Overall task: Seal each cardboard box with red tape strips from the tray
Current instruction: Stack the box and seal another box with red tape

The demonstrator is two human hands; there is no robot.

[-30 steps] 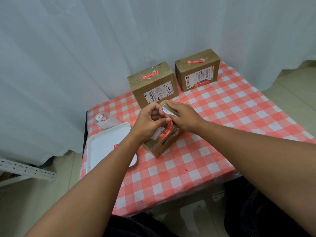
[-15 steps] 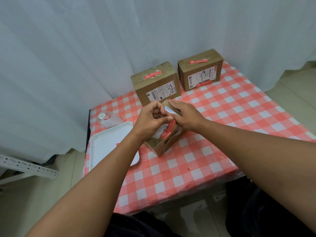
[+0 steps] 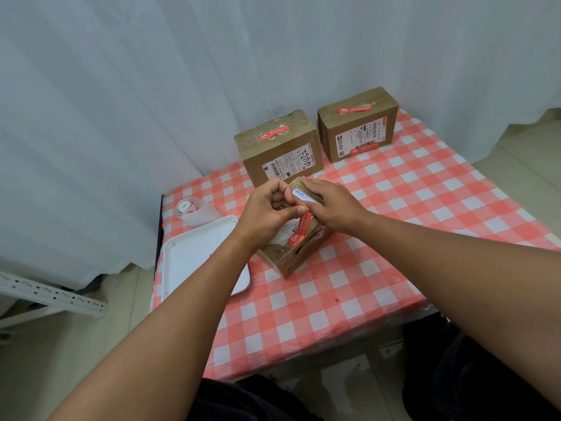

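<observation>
Nearest the camera, 2 bare forearms reach forward over the near edge of the tabletop (image 3: 349,302), which is covered by a red and white checked cloth.

Both hands meet at the near box (image 3: 296,252), a small cardboard box lying skewed to the tabletop edge. The left hand (image 3: 267,212) sits over the box with fingers curled; its thumb tip presses on the upper end of a red tape strip (image 3: 300,230) that runs along the top face of the box. Left grip: curled, thumb on the strip; whether the fingers pinch anything cannot be told. The right hand (image 3: 331,205) lies on the far end of the same box, fingers fairly straight and laid over its top. Right grip: flat, pressing the box, enclosing nothing.

Left of the near box, partly hidden under the left forearm, lies a white tray (image 3: 194,256). A small red piece shows on it at the forearm's edge. Just beyond the tray's far corner lies a white roll (image 3: 194,212) on its side.

Farther back stand 2 more cardboard boxes. The middle box (image 3: 279,150) is just beyond the hands and carries a red strip on its top. The far box (image 3: 359,124) stands to its right, near but apart, with 1 red strip on top and 1 on its front.

Behind everything hangs a white curtain (image 3: 151,86).
</observation>
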